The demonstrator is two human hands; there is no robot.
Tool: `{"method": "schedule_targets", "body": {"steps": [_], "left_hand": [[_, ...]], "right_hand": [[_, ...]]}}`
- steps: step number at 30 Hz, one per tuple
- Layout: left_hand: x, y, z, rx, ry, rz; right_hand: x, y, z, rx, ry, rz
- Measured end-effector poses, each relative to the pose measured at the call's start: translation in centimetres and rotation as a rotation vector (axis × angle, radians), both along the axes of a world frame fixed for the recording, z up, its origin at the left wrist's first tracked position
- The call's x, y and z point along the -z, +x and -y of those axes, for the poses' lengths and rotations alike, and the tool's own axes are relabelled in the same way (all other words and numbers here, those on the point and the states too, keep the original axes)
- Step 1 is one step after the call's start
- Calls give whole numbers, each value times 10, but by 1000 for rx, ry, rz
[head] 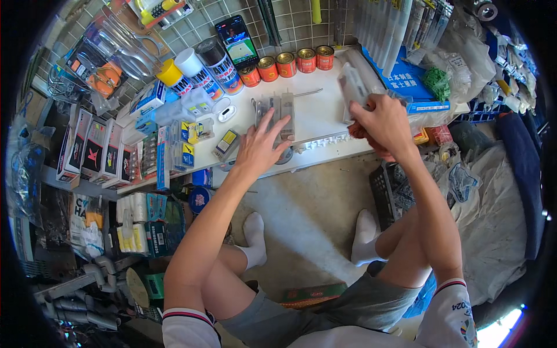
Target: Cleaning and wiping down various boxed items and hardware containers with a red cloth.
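Observation:
My left hand [261,143] is spread over a row of narrow clear plastic cases [287,106] on the white shelf [320,117], its fingertips resting on them. A thin metal rod [309,92] sticks out to the right of the cases. Over the shelf's right front edge, my right hand [385,124] is closed around a reddish-brown cloth [357,131]. Its thumb overlaps a clear plastic pack [353,85]; whether the hand also grips that pack I cannot tell. Left of my left hand lies a small clear box with a yellow label [226,144].
Several orange-red cans [286,65] line the back beside a phone [237,41] and spray cans [219,65]. Boxed goods [98,145] crowd the left. At right are a blue box [391,78] and a black crate [383,195]. My feet [254,235] flank the floor below.

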State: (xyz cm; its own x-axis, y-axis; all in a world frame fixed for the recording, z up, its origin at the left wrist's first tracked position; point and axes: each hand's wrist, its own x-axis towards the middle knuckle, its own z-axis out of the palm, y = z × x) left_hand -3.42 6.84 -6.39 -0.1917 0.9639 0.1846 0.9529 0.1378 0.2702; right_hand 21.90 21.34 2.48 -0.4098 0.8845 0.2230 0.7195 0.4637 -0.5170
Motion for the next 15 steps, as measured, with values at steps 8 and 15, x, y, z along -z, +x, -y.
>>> {"method": "schedule_targets", "body": {"steps": [8, 15], "left_hand": [[-72, 54, 9, -130, 82, 1275], [-68, 44, 29, -431, -11, 1728]], "right_hand": [[2, -23, 80, -258, 27, 89], [-21, -49, 101, -592, -333, -388]]}}
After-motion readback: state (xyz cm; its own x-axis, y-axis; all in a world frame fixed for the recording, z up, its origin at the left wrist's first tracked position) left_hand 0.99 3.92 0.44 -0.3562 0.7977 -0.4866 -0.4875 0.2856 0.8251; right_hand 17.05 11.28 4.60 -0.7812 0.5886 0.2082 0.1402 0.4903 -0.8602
